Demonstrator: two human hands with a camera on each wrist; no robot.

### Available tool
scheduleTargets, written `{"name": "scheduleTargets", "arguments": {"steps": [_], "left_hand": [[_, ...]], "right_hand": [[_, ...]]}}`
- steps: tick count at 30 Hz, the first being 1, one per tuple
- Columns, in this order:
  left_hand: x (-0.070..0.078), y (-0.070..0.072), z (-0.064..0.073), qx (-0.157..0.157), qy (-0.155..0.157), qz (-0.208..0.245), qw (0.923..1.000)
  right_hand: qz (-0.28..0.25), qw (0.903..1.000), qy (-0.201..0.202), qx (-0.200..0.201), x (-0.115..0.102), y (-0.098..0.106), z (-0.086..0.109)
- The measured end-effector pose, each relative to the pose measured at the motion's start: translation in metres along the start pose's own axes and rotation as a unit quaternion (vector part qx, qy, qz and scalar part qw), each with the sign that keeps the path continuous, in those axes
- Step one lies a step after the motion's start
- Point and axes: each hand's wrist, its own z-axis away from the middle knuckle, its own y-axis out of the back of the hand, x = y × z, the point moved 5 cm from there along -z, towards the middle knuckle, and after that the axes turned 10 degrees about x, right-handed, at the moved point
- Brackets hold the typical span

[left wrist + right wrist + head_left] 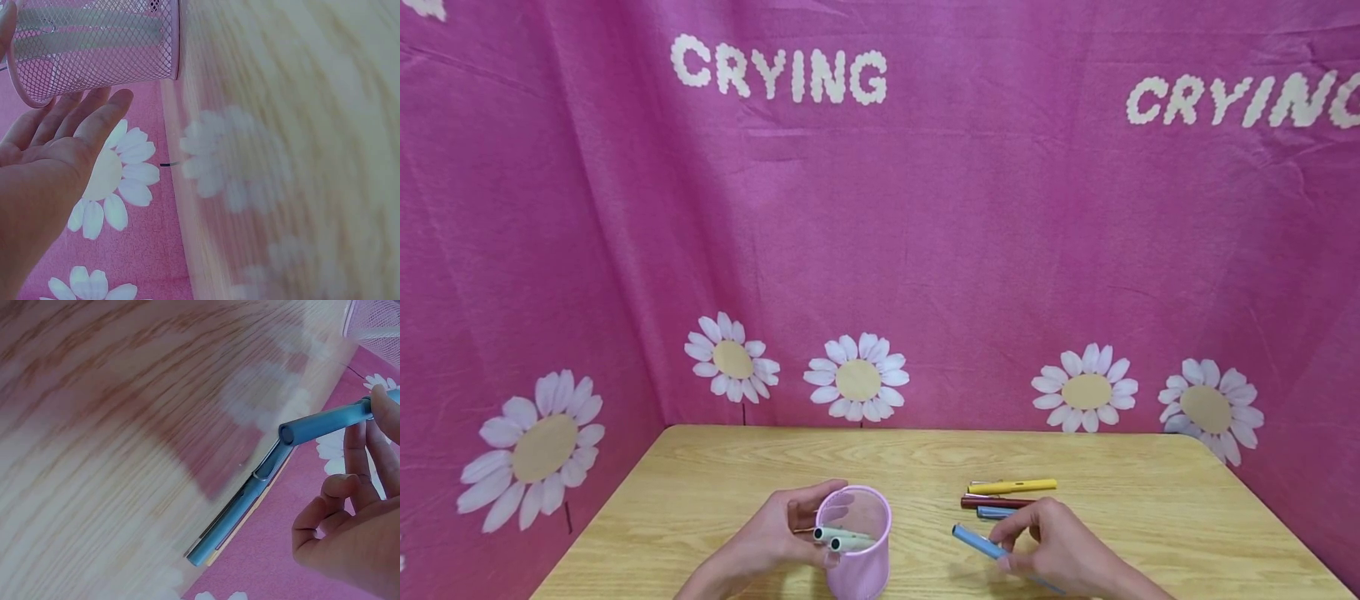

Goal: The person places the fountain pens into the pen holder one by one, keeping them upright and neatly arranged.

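A pink mesh pen holder [859,577] stands on the table, with two pale green pens [842,543] leaning inside it. My left hand [778,533] holds the holder from its left side, and in the left wrist view the fingers [103,115] lie along the mesh. Farther right, my right hand [1060,546] pinches a blue pen [976,542] between thumb and fingers, clear of the table in the right wrist view. Just beyond that hand lie a second blue pen [228,528], a dark red pen [988,502] and a yellow pen [1022,486], side by side.
The wooden table [737,467] has a glossy top that reflects the cloth. Pink cloth [925,250] printed with daisies and white lettering hangs behind the table and along its sides.
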Motion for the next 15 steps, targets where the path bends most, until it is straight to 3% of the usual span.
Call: {"name": "scheduleTargets", "arguments": {"steps": [15], "left_hand": [[0.001,0.0,0.001,0.003,0.006,0.003,1.0]], "right_hand": [[0.003,0.9994,-0.026,0.021,-0.015,-0.001,-0.002]]}}
